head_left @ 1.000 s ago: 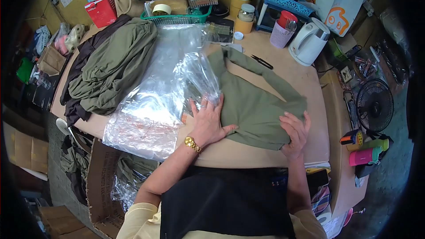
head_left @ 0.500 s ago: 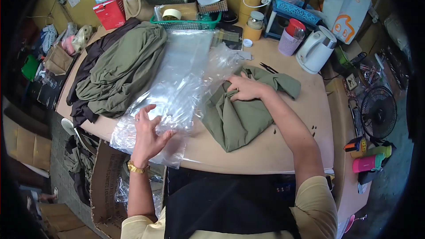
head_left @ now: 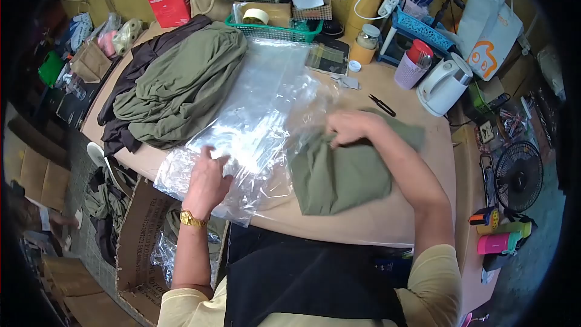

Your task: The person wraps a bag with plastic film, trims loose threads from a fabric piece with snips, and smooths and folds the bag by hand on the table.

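Note:
A folded olive-green garment point(head_left: 357, 175) lies on the tan table, its right part blurred. My right hand point(head_left: 351, 127) is at its upper left, fingers bent and closed; what they grip, if anything, is too blurred to make out. Clear plastic bags point(head_left: 260, 109) lie spread left of the garment, one crumpled edge reaching up to my right hand. Over the lower left part of the plastic is my left hand point(head_left: 209, 175), fingers apart and bent, with a gold watch on the wrist. It holds nothing that I can see.
Olive and dark cloth point(head_left: 181, 85) is heaped at the table's left. Black thread snips point(head_left: 382, 105) lie behind the garment. A white kettle point(head_left: 445, 85), a cup with a red item point(head_left: 414, 65) and a green basket point(head_left: 275, 33) stand farther back. An open carton point(head_left: 142, 242) is below the left edge.
My right hand has moved from the garment's right side to its upper left. My left hand has left the garment for the plastic on the left. The garment is now more compactly folded.

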Tool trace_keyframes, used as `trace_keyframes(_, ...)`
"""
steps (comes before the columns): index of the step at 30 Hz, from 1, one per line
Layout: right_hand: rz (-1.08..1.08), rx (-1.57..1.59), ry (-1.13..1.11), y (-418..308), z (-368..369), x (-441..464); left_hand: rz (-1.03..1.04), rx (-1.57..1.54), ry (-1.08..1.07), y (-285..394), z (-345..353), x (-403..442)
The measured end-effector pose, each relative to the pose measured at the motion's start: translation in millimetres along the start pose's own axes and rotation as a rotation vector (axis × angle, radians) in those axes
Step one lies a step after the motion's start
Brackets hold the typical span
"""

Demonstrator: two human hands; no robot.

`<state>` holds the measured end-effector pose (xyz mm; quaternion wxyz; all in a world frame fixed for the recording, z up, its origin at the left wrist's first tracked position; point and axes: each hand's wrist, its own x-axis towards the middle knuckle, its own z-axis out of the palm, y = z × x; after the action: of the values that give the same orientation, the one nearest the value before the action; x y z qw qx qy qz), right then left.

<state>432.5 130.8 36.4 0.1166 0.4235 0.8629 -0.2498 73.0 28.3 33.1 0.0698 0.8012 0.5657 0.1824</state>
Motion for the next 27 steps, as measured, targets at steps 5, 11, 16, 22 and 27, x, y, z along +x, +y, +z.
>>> trace_keyframes(5,-0.044,0.328,0.181,-15.2,-0.7,-119.4,-0.014,0.151,0.053,-8.6,-23.6,22.0)
trace_keyframes(11,-0.008,0.829,0.686,-3.4,28.4,-209.7,0.076,0.224,0.359,18.1,-34.6,72.6)
trace_keyframes(16,-0.324,1.105,0.669,-16.8,19.9,-157.9,0.517,0.181,0.443,71.7,-42.6,98.2)
trace_keyframes(22,-0.326,1.158,0.587,-21.2,10.8,-57.1,0.936,-0.058,0.299,91.9,-43.6,107.4)
trace_keyframes(27,0.022,1.822,1.023,-10.3,19.2,-57.9,0.598,-0.04,0.047,94.1,-54.9,59.3)
